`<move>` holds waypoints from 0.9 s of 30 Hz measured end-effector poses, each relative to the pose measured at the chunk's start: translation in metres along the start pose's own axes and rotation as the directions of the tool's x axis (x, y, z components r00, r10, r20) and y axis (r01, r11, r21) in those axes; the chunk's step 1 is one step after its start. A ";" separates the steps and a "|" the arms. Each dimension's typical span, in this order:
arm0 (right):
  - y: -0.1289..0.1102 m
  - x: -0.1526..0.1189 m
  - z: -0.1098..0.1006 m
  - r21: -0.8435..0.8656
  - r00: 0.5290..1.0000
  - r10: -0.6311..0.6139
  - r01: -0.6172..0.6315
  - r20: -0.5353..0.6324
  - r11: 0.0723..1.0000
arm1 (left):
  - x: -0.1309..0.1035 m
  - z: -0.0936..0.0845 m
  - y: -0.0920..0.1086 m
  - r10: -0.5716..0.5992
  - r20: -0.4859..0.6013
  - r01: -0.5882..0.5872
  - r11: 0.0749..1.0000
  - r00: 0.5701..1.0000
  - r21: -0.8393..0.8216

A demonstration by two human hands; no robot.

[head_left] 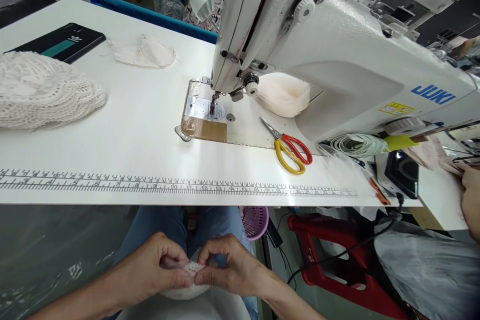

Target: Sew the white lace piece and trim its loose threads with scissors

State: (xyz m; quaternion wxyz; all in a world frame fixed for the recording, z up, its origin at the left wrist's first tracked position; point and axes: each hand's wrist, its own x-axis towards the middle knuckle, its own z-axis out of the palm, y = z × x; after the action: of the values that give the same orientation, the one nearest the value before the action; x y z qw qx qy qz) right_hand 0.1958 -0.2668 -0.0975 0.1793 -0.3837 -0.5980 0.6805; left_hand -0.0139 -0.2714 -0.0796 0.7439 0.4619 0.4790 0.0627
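**Both hands pinch a white lacy piece below the worktop's near edge**

The white lacy piece (187, 287) is over the lap, just on the near side of the worktop (123, 150). The left hand (170, 266) has its grip closed on the piece's left side, thumb against fingers; the right hand (223, 266) pinches its right side in the same way. The two grips are close together, with a bit of openwork trim showing between them.

On the worktop, a printed ruler strip (187, 187) runs along the near edge. Beyond it, right of centre, stands a white sewing machine (337, 55), with red-and-yellow scissors (287, 147) near its base and a pale sheer bundle (287, 95) under its arm. At the left are a stack of lacy cloth (48, 95), a black case (80, 42) beyond it and a small pale cloth piece (144, 52) to the right of the case. A coil of pale cord (358, 145) is at the right.

Lower down are a purple basket (255, 222) and a red stool (352, 270). At the far right, another person's hand (471, 200) is by pinkish cloth.
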 end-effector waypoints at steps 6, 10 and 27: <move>-0.003 0.000 0.001 0.004 1.000 0.025 -0.024 -0.016 1.000 | -0.002 -0.003 0.002 -0.006 0.018 0.006 1.000 1.000 0.007; -0.004 0.001 0.003 -0.070 0.999 0.028 -0.031 -0.040 0.997 | -0.002 -0.003 0.002 -0.024 0.004 0.024 0.999 1.000 0.025; -0.006 0.001 0.003 0.015 1.000 0.019 -0.019 -0.004 1.000 | -0.014 -0.005 0.006 -0.023 -0.076 0.037 0.983 0.997 0.178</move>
State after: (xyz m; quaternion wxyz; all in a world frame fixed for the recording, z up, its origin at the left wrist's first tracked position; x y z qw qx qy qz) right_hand 0.1913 -0.2670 -0.0925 0.1767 -0.3894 -0.5889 0.6858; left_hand -0.0231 -0.2724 -0.0671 0.6820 0.5172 0.5165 0.0249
